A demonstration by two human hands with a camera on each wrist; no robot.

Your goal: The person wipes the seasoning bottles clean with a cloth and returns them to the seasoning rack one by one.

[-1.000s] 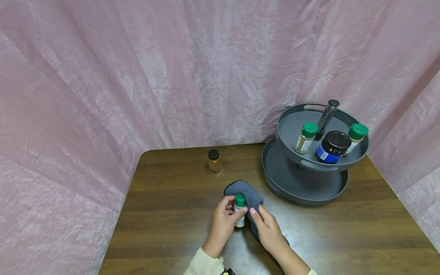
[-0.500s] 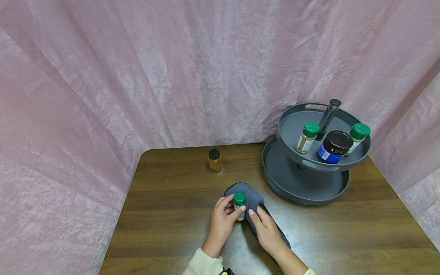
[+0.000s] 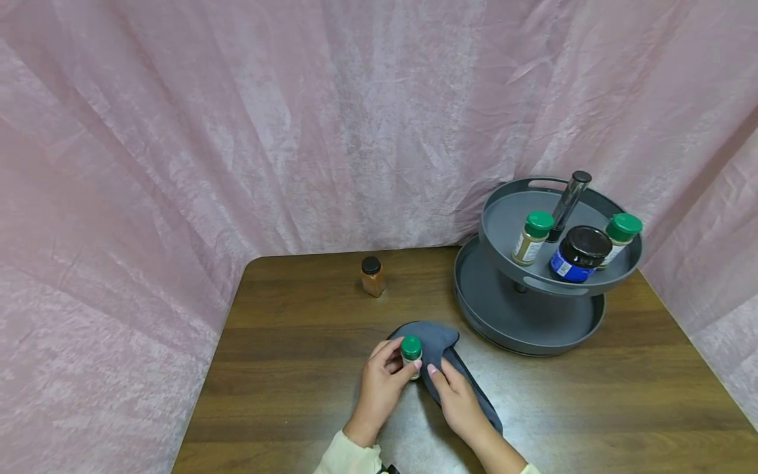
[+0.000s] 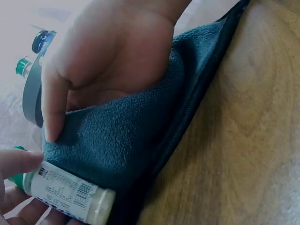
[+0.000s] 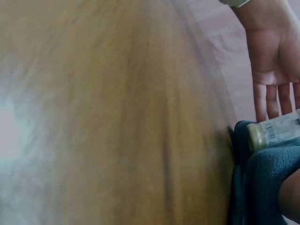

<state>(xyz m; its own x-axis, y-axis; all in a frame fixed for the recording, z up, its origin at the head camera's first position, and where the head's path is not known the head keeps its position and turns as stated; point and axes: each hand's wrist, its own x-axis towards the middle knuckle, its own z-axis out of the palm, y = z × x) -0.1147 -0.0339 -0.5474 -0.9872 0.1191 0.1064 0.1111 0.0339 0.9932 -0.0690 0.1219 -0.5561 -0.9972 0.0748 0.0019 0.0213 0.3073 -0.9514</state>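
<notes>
Between thumb and fingers my left hand [image 3: 379,388] holds a small spice jar [image 3: 411,349] with a green lid, near the front of the table. Its white label with a barcode shows in the left wrist view, where the label [image 4: 65,192] faces the camera. My right hand [image 3: 462,401] grips a dark grey-blue cloth [image 3: 435,336] with a black edge. The cloth [image 4: 117,131] lies against the jar's side, and part of it hangs down past my right hand. In the right wrist view, the jar [image 5: 276,131] touches the folded cloth.
A two-tier grey round tray [image 3: 527,322] stands at the right. Its upper tier bears two green-lidded spice jars [image 3: 530,240] and a dark jar [image 3: 580,253] with a blue label. A black-capped bottle of orange-brown spice [image 3: 373,276] stands at the table's back.
The spice jar has been raised slightly and tilted, so less of its body shows. The cloth's upper end has slid a little lower and right. Both hands keep their hold.
</notes>
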